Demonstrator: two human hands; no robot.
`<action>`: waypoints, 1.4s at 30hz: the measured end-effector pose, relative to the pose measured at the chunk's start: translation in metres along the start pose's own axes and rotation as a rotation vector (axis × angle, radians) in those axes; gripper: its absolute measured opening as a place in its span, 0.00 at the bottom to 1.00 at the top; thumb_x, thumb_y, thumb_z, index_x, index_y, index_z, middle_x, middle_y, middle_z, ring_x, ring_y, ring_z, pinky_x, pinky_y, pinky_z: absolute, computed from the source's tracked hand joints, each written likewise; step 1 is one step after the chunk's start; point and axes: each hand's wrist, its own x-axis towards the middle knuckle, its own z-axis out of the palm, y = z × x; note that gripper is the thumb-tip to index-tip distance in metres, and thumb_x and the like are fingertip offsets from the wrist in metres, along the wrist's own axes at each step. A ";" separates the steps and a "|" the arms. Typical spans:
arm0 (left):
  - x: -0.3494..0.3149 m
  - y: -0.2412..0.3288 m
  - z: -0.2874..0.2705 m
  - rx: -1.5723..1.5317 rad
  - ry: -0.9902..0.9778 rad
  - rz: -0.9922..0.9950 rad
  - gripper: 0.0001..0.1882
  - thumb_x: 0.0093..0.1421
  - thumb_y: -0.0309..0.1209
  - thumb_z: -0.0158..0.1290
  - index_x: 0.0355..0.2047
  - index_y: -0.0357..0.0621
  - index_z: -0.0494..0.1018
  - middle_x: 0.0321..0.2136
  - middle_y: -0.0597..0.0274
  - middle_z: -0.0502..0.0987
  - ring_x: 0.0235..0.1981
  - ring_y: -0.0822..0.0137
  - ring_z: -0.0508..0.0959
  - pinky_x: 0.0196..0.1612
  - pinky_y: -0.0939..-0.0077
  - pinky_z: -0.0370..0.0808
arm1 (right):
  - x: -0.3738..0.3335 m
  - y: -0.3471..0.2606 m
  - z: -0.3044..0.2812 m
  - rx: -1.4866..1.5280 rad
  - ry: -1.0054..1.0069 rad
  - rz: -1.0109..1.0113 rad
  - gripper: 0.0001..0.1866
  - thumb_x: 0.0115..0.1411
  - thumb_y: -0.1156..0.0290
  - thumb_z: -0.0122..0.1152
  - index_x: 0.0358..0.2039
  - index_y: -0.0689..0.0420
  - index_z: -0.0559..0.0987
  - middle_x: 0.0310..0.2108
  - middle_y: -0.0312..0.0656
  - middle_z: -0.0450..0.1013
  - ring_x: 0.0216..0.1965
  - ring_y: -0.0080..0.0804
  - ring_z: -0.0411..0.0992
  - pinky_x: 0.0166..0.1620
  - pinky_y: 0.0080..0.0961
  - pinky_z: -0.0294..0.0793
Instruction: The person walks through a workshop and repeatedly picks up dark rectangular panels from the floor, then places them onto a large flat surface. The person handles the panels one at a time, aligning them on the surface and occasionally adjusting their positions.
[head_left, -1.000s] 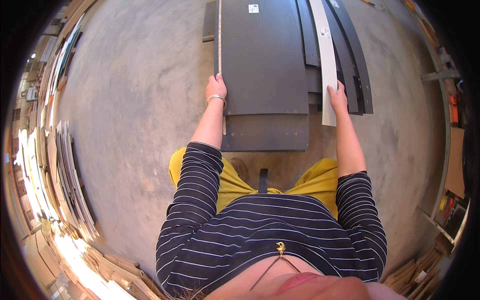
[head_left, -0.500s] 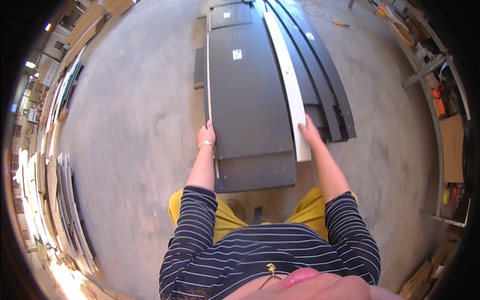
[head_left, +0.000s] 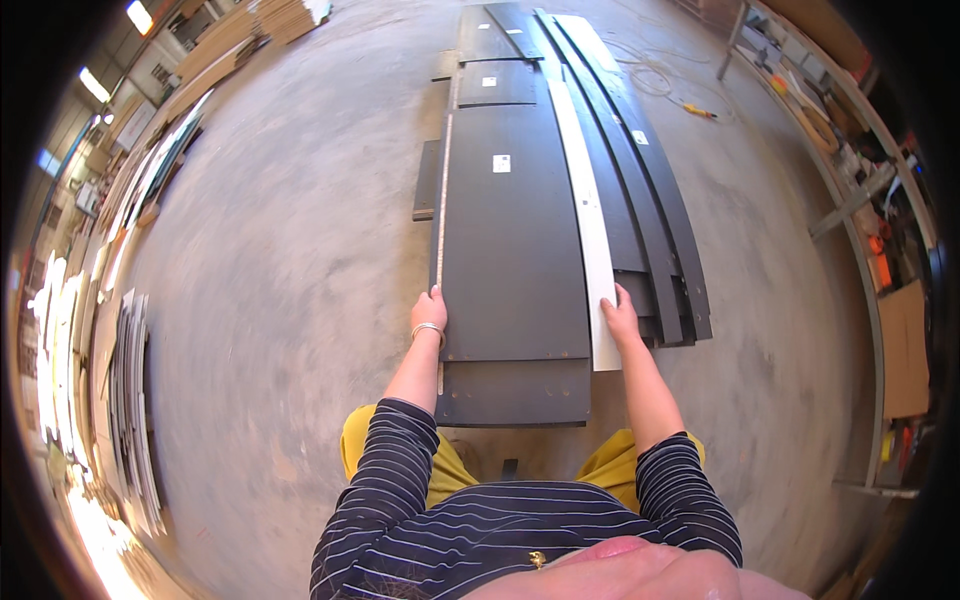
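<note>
Right hand drew inward, fingers pinching a white strip; left hand clasps a pale-edged board.

A workshop or warehouse: broad grey concrete floor, flat brown cardboard sheets stacked far left, a cluttered grey metal shelving rack on the right, long flat black panels piled mid-floor
</note>
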 end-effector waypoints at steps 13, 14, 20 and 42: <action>0.000 -0.006 0.004 -0.072 0.020 0.035 0.26 0.61 0.48 0.36 0.30 0.36 0.72 0.34 0.41 0.74 0.38 0.46 0.74 0.42 0.57 0.69 | -0.027 -0.042 0.032 -0.434 0.139 -0.525 0.27 0.55 0.69 0.53 0.53 0.66 0.61 0.53 0.54 0.58 0.55 0.50 0.56 0.57 0.39 0.55; 0.003 -0.010 0.004 -0.106 0.000 0.052 0.26 0.61 0.48 0.36 0.31 0.36 0.72 0.34 0.41 0.74 0.39 0.47 0.74 0.43 0.57 0.69 | -0.034 -0.047 0.041 -0.348 0.095 -0.497 0.27 0.56 0.68 0.53 0.54 0.67 0.60 0.55 0.55 0.57 0.57 0.50 0.55 0.59 0.38 0.53; 0.019 -0.033 0.013 -0.443 -0.210 0.100 0.25 0.62 0.46 0.39 0.38 0.33 0.71 0.35 0.47 0.76 0.38 0.55 0.75 0.43 0.67 0.69 | -0.054 -0.054 0.052 -0.349 0.017 -0.226 0.34 0.56 0.64 0.55 0.59 0.65 0.54 0.57 0.55 0.55 0.59 0.48 0.53 0.60 0.34 0.52; 0.021 -0.037 0.024 -0.386 -0.122 0.168 0.25 0.62 0.46 0.39 0.39 0.33 0.70 0.34 0.47 0.76 0.36 0.55 0.75 0.42 0.67 0.69 | -0.056 -0.045 0.049 -0.279 0.030 -0.218 0.34 0.56 0.61 0.54 0.60 0.59 0.54 0.58 0.52 0.57 0.59 0.46 0.55 0.59 0.32 0.54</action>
